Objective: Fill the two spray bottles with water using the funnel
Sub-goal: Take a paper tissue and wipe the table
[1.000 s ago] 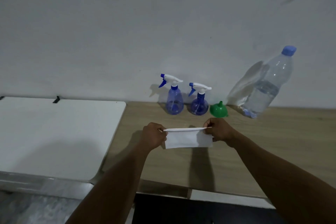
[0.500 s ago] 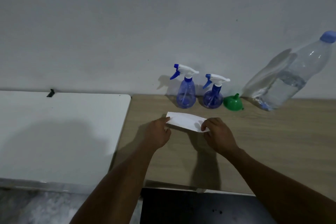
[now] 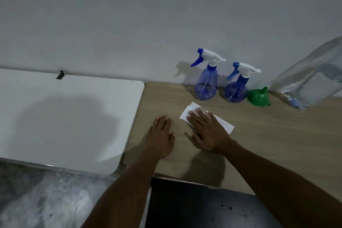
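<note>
- Spray bottles stand capped at the wall on the wooden table (image 3: 268, 135): the taller spray bottle (image 3: 206, 85), then the rounder spray bottle (image 3: 236, 91).
- Green funnel (image 3: 258, 98) lies tipped just right of them, near a clear water bottle (image 3: 311, 83).
- Right hand (image 3: 209, 131) presses flat on a folded white sheet (image 3: 192, 111), grip released.
- Left hand (image 3: 161, 137) rests flat on the table beside it, fingers straight, grip released.

I'm seeing blue on the taller spray bottle (image 3: 206, 84) and rounder spray bottle (image 3: 235, 92), a green funnel (image 3: 257, 97), white paper (image 3: 224, 125), wood-grain desk (image 3: 277, 135).
</note>
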`<move>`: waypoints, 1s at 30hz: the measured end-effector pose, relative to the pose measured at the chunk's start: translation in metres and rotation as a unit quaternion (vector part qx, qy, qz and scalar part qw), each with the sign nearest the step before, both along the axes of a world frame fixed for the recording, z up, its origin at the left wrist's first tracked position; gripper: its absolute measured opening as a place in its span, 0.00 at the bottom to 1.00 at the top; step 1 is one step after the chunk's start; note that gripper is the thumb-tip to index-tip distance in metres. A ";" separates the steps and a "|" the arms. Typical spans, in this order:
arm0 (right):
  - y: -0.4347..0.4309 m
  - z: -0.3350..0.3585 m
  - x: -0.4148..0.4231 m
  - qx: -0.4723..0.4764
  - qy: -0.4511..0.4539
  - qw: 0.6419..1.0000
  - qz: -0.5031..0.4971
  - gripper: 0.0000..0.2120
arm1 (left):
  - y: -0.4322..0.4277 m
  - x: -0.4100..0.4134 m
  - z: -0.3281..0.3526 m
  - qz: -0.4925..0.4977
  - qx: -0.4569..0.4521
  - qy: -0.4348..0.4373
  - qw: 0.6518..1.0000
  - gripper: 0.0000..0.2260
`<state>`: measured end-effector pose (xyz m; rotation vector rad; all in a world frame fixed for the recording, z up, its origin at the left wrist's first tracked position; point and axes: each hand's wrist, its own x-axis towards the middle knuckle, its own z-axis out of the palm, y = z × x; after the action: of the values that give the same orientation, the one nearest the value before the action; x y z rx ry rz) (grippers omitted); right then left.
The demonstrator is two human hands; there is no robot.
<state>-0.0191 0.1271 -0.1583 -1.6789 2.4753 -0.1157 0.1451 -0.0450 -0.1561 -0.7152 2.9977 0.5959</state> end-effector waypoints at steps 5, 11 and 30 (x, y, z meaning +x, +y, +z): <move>-0.022 -0.012 -0.008 -0.004 0.021 1.000 0.002 0.37 | 0.004 0.000 -0.004 0.008 -0.004 0.000 1.000 0.32; -0.025 -0.010 -0.017 -0.021 0.023 0.999 -0.008 0.38 | 0.006 0.001 -0.011 0.014 -0.022 -0.007 1.000 0.30; 0.042 -0.009 -0.047 -0.013 -0.014 0.977 -0.214 0.45 | 0.015 -0.004 -0.008 0.032 -0.053 -0.033 0.998 0.28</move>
<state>-0.0661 0.1691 -0.1671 -1.1156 2.7815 -0.2181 0.1411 -0.0296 -0.1644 -0.8211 2.9743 0.4074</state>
